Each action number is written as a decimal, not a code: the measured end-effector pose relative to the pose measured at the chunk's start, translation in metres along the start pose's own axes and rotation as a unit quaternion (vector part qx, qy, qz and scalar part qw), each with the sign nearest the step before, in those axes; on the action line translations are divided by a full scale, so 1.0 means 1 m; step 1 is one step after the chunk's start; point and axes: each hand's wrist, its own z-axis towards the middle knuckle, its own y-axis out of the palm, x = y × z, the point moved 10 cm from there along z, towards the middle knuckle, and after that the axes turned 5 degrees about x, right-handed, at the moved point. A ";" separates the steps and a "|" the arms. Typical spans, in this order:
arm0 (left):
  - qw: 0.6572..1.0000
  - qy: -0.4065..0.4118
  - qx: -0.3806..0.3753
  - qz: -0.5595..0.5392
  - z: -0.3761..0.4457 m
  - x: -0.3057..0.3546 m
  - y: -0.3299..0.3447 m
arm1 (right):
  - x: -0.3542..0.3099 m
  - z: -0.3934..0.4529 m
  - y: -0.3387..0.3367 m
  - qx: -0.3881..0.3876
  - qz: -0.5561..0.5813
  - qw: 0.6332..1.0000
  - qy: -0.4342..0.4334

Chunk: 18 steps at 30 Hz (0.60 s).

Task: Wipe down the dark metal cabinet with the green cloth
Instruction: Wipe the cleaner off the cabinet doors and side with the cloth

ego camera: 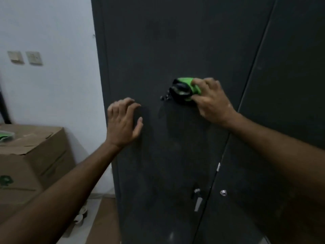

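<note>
Mid-wipe: cloth [189,88] clamped in right grip [210,101] on cabinet [175,41], left grip [123,120] apart beside it; sweep toward handle [197,199] judged next.

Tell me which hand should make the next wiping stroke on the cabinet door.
Right. The right hand already grips the green cloth against the cabinet door. The left hand holds nothing, its fingers resting near the door's left edge.
</note>
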 end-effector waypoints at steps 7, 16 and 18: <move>0.982 0.153 -0.012 0.106 0.042 -0.032 0.011 | -0.113 -0.091 0.060 -0.062 0.122 0.991 0.011; 0.979 0.184 -0.019 0.088 0.039 -0.032 0.008 | -0.181 0.005 0.081 0.011 0.201 0.976 0.084; 0.981 0.185 -0.007 0.059 0.035 -0.034 0.002 | -0.209 0.029 0.090 0.020 0.185 0.977 0.103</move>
